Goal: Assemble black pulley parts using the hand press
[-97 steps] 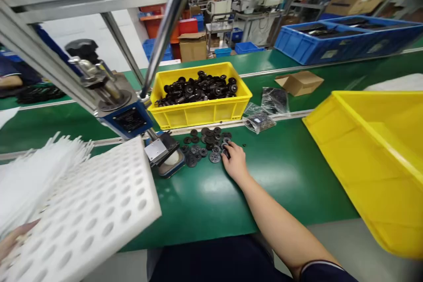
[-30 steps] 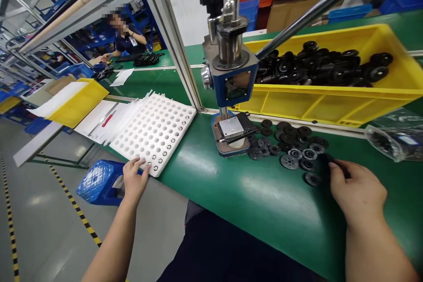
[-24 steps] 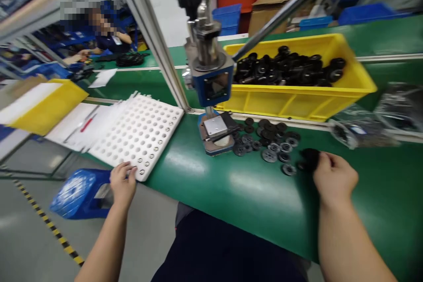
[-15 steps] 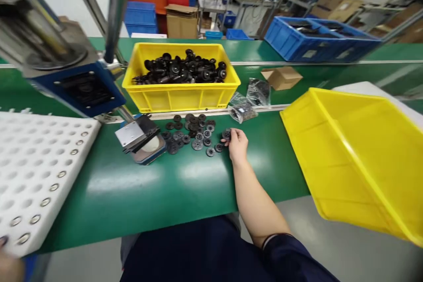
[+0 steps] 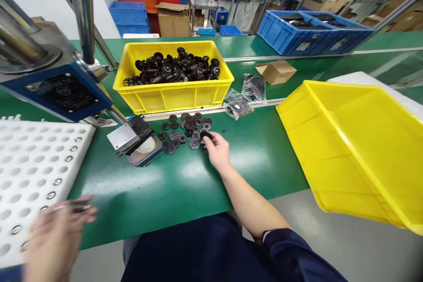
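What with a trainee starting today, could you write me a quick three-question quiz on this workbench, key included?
1. Multiple choice: the right hand is at the: A) cardboard box; B) loose black discs; C) plastic bags.
2. True or false: the white perforated tray carries metal-rimmed parts.
3. Fill in: the bin of black parts behind the discs is ____.
Key: 1 B; 2 true; 3 yellow.

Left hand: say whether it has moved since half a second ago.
Yes: the left hand has moved rightward toward the press, from the near corner of the foam tray to across its right edge.
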`<state>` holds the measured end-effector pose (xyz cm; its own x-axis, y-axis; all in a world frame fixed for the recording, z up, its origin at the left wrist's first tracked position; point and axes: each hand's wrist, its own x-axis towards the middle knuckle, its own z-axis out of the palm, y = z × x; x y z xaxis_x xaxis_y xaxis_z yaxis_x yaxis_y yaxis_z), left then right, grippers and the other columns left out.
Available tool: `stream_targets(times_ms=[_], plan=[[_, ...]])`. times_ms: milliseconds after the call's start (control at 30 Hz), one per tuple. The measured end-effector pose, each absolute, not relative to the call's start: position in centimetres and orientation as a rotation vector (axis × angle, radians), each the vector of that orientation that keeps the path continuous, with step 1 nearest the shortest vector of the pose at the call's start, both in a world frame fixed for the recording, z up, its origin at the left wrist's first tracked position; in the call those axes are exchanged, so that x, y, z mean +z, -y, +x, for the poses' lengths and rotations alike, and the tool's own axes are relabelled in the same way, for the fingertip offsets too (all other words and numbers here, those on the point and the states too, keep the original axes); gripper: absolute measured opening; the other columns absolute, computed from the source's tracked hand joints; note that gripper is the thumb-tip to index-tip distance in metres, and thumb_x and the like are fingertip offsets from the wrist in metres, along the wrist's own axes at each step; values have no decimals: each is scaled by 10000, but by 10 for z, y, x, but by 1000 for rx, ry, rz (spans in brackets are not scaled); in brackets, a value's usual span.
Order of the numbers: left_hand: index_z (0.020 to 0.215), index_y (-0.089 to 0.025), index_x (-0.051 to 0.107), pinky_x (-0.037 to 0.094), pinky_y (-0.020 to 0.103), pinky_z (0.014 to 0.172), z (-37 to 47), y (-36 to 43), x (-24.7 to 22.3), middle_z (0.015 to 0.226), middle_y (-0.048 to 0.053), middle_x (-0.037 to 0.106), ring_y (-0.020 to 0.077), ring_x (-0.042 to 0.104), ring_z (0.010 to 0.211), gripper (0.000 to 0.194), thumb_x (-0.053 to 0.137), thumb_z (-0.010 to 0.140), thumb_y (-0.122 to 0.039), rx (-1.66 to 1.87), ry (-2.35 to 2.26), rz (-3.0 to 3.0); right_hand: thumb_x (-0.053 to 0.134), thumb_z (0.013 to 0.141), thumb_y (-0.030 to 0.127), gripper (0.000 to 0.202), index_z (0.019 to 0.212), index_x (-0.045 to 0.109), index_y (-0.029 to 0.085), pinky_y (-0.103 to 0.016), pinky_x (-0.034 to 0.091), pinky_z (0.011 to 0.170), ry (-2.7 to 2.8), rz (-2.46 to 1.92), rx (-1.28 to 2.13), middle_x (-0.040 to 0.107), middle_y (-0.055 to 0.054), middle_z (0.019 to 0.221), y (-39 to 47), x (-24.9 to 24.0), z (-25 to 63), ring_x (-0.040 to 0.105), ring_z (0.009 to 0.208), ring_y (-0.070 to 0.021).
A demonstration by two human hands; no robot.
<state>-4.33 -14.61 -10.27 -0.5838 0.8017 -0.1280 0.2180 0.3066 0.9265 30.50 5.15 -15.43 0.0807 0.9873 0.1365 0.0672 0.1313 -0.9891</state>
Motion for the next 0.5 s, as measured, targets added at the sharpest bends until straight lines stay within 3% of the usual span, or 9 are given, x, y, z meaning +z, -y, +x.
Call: stream_targets(times_ms=[67,167,267,367,500], plan=[[1073,-235,567,555,344,596,-11,135,-118,991,43,715,180,645,691,409,738,790,-475,1279,-1787,919,644,856,361,255,1016,678,165,-258,534,721,1442,-1071,1135,702,-26,805,-27,-153,278,662,742,-139],[1077,-190,598,547,293,574,42,98,-146,968,90,743,194,681,737,467,810,713,-392,1105,-1516,981,641,870,333,201,970,699,169,-238,525,671,1662,-934,1255,692,-4,744,-3,-156,251,655,653,-123],[986,-169,663,517,246,529,76,64,-164,865,81,744,188,681,726,391,819,685,-364,1079,-1423,1081,574,916,302,204,1011,685,159,-232,524,637,1732,-924,1265,705,-19,807,0,-163,244,652,627,-114],[993,-178,702,479,227,474,84,51,-170,770,43,721,146,626,593,341,787,722,-367,1092,-1432,1165,519,947,275,233,1091,665,165,-276,552,793,1758,-929,1218,723,-57,979,-4,-168,248,688,842,-144],[1044,-181,725,510,238,523,80,57,-174,851,75,744,166,656,646,359,757,757,-395,1098,-1474,1232,491,965,266,276,1179,646,187,-329,510,968,1849,-897,1131,707,-71,1136,-1,-166,250,662,1052,-166]])
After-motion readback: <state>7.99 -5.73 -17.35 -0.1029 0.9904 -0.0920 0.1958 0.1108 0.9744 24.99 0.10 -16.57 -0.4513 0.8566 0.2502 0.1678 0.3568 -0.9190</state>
